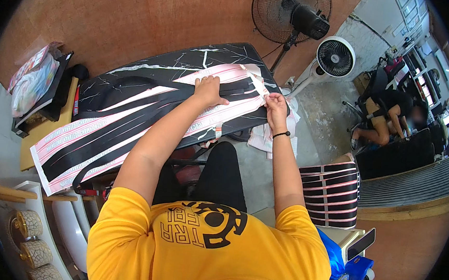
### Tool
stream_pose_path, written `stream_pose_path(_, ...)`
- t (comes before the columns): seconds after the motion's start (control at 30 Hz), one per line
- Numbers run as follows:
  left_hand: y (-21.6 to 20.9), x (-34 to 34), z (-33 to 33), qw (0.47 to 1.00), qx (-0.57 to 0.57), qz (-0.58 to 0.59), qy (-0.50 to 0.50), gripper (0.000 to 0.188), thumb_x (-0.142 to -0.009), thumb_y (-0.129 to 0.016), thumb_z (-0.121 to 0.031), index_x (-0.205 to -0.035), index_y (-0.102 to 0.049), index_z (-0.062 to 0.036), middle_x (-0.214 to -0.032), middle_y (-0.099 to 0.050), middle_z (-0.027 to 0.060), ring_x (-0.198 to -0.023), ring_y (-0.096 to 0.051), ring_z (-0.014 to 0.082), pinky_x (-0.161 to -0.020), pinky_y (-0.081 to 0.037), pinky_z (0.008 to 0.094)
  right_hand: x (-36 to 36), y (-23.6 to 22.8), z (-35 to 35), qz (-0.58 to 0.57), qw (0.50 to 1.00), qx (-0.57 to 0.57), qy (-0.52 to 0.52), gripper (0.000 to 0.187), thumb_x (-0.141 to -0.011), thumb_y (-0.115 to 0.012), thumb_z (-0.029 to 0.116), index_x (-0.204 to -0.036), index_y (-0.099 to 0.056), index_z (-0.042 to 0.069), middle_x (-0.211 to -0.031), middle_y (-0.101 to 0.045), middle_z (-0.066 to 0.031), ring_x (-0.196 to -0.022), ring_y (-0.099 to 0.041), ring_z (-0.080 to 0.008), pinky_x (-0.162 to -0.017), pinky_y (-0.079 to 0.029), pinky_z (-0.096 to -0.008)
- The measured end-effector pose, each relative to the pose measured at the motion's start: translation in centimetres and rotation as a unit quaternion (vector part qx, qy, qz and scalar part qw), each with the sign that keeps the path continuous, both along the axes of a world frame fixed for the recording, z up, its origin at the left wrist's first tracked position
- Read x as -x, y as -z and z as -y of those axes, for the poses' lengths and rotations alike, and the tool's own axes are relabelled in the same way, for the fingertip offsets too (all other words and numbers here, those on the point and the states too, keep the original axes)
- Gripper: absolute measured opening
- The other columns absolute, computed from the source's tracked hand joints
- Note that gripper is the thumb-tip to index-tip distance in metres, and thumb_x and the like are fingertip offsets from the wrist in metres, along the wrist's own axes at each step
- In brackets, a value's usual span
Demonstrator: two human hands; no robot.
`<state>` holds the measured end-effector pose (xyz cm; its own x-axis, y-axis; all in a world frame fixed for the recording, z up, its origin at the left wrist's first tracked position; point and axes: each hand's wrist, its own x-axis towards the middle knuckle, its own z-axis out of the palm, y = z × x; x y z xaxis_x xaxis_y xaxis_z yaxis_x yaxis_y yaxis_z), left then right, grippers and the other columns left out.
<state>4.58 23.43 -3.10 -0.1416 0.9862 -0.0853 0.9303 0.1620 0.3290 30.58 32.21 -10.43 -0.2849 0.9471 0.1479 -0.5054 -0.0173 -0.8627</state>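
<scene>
Long pink-and-white striped sheets [71,138] with printed lettering lie lengthwise over the black marble-patterned table [152,62]. Black straps or strips [148,115] run along them, some loose and overlapping. My left hand [209,91] rests on the sheets and black strips near the right end, fingers spread and thumb apart. At the table's right edge my right hand [276,110] pinches the end of a narrow white strip [258,84], which slants across the sheets' ends. Whether the sheets are paper or fabric, I cannot tell.
Two fans, one black [311,21] and one white [335,56], stand beyond the table's right end. Pale cloth pieces [266,137] hang below its edge. A striped black stool [330,194] is at my right. A person [388,110] sits bent over farther right.
</scene>
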Motion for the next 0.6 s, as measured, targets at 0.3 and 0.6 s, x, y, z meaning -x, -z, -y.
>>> stream_pose_path(0.3,1.3,-0.8,0.9,0.995,-0.084,-0.041,0.031,0.052,-0.081,-0.075,-0.037,-0.116,-0.061,-0.0007,-0.114,-0.064,0.0229,-0.108,-0.062,0.0348,-0.090,-0.049,0.0456,2.2,-0.7,0.2,0.300,0.945,-0.061,0.118,0.037,-0.077,-0.073,-0.006,-0.109,-0.056,0.001,-0.101,-0.063,-0.0091,-0.070,-0.060,-0.0110,-0.061,-0.051,-0.0226)
stream_pose_path(0.6,-6.2,3.0,2.3,0.994,-0.074,0.035,0.075,0.026,-0.091,-0.061,-0.019,-0.112,-0.066,-0.0051,-0.100,-0.069,0.0195,-0.094,-0.066,0.0371,-0.082,-0.050,0.0466,2.6,-1.3,0.2,0.496,0.830,-0.177,0.184,0.055,-0.068,-0.077,0.007,-0.120,-0.058,0.003,-0.105,-0.067,-0.0209,-0.094,-0.066,-0.0349,-0.085,-0.051,-0.0399)
